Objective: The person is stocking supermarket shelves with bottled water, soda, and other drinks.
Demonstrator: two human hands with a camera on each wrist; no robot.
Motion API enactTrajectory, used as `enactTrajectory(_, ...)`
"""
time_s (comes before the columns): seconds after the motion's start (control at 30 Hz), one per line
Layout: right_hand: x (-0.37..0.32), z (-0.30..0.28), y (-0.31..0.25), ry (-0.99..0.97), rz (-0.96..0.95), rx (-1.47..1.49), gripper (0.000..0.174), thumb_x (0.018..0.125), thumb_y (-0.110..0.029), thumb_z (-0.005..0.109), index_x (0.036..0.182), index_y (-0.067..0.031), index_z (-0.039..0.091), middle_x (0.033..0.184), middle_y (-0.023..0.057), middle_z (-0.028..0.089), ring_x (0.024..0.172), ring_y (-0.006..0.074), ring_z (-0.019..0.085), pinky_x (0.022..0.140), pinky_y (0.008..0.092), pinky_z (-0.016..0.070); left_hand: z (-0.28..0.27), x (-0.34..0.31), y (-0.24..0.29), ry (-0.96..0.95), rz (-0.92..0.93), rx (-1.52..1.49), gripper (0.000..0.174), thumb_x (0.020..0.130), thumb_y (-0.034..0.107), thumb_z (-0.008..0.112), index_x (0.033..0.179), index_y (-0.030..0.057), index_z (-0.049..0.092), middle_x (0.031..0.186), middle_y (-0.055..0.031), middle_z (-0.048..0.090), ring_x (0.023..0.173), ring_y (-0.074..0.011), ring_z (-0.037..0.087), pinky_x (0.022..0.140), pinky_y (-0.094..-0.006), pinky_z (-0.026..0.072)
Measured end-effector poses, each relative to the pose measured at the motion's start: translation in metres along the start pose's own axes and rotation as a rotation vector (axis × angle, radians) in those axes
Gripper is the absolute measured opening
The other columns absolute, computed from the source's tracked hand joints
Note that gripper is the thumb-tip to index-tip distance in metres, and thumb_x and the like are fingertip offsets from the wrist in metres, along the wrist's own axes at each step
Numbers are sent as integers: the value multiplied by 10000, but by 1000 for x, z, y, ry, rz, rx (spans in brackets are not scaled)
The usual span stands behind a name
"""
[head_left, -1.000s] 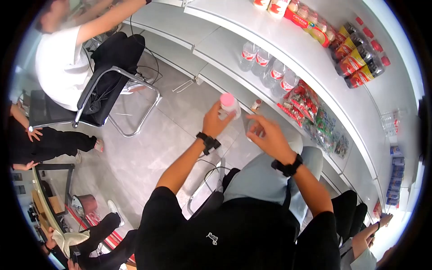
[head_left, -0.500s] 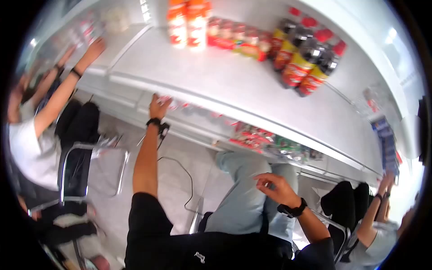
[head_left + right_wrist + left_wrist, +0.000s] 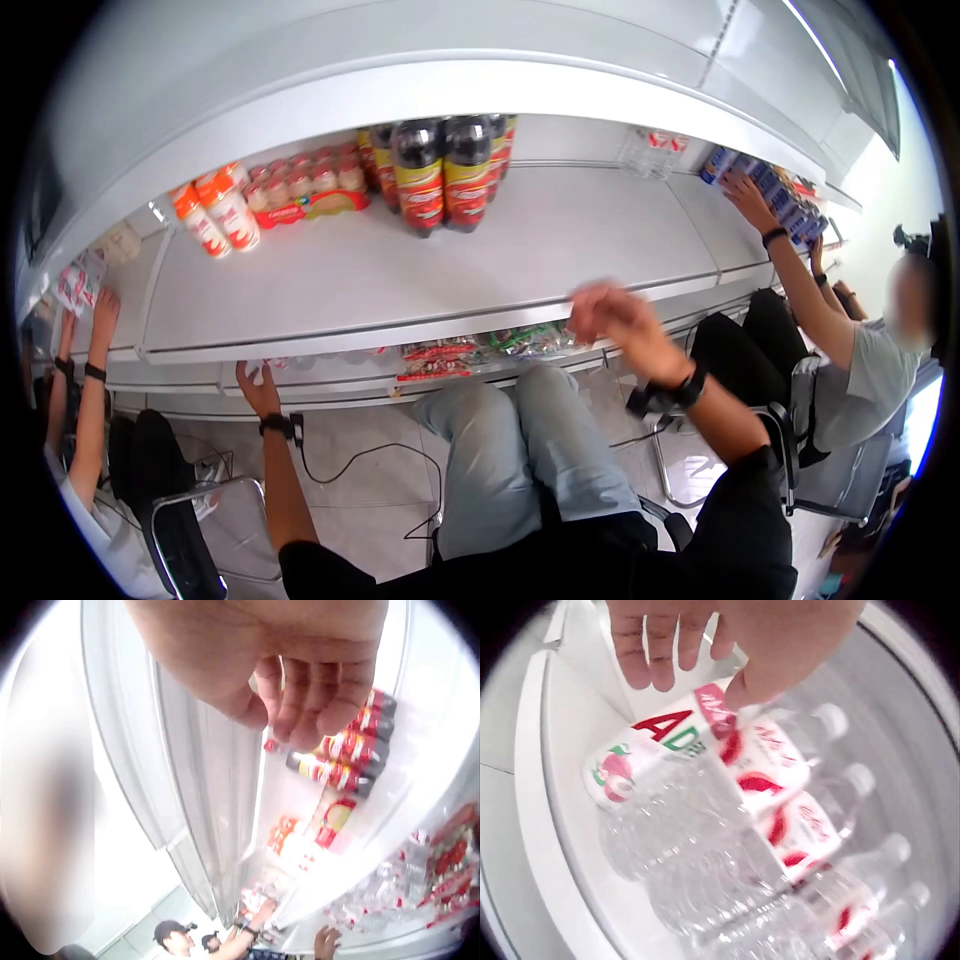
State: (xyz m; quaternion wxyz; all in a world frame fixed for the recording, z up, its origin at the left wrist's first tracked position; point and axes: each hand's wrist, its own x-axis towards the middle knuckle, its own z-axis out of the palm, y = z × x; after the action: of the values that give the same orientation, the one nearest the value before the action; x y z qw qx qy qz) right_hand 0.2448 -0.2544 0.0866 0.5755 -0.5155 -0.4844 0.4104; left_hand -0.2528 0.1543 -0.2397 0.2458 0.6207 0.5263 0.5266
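Observation:
My left hand (image 3: pixel 262 388) reaches to the lower shelf at left in the head view. In the left wrist view its fingers are spread and fairly straight above a white bottle marked AD (image 3: pixel 656 742), the thumb right at the pink upper part of its label. The bottle's top is hidden by the hand. Beside it several clear water bottles (image 3: pixel 780 765) with red-and-white labels stand in a row. My right hand (image 3: pixel 618 318) hovers before the upper shelf's front edge, empty, its fingers loosely bent. Cola bottles (image 3: pixel 330 771) appear beyond it in the right wrist view.
The upper shelf (image 3: pixel 560 240) bears orange-capped bottles (image 3: pixel 228 212), a pack of small bottles (image 3: pixel 310 190) and dark cola bottles (image 3: pixel 466 175). Red and green snack bags (image 3: pixel 440 358) lie on the lower shelf. People sit at either side, and a black cable (image 3: pixel 345 470) crosses the floor.
My left hand carried a pink-capped bottle from over the floor to the lower shelf, and its fingers have spread. The right hand has risen toward the upper shelf. The head view has turned toward the shelves.

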Motion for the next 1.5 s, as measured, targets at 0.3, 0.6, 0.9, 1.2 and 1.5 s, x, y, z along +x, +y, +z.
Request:
enactTrajectory(0.3,67,-191,43,653,122,-20,515,927,-229,599,1405,-91,465,1262,39,581,1042,154,559,867,345,435,21,-128,347,-901,246,-314,104,921,19,635,1017,-7,666,762,-41,671,649,-92,645,588,-228,521)
enactTrajectory(0.6,93,-253,85,801,109,-81,727,867,-122,671,1501,-39,326,1472,147,449,1248,267,499,1053,380,396,214,-151,517,-1331,118,-574,312,970,96,614,1265,27,538,1174,-60,618,1064,-129,615,897,-301,509)
enactTrajectory(0.9,124,-283,104,785,46,-227,822,834,-126,712,1522,-22,274,1539,218,324,1381,325,387,1117,369,354,367,-136,512,-1191,-117,-432,383,957,228,620,1299,74,542,1185,-75,632,1040,-144,618,766,-262,466)
enactTrajectory(1.2,138,-293,86,712,116,-222,977,752,-231,822,1536,-59,266,1446,204,415,1344,332,404,1080,427,402,416,-140,520,-1109,-93,-583,427,944,175,642,1326,37,509,1296,-125,567,1167,-212,581,990,-333,491)
enactTrajectory(1.5,138,-283,61,488,148,-209,951,743,-278,829,1496,21,332,1553,240,323,1436,351,317,1155,405,292,441,-138,518,-1061,-40,-650,659,910,142,683,1473,41,356,1529,-165,361,1419,-293,371,1137,-383,361)
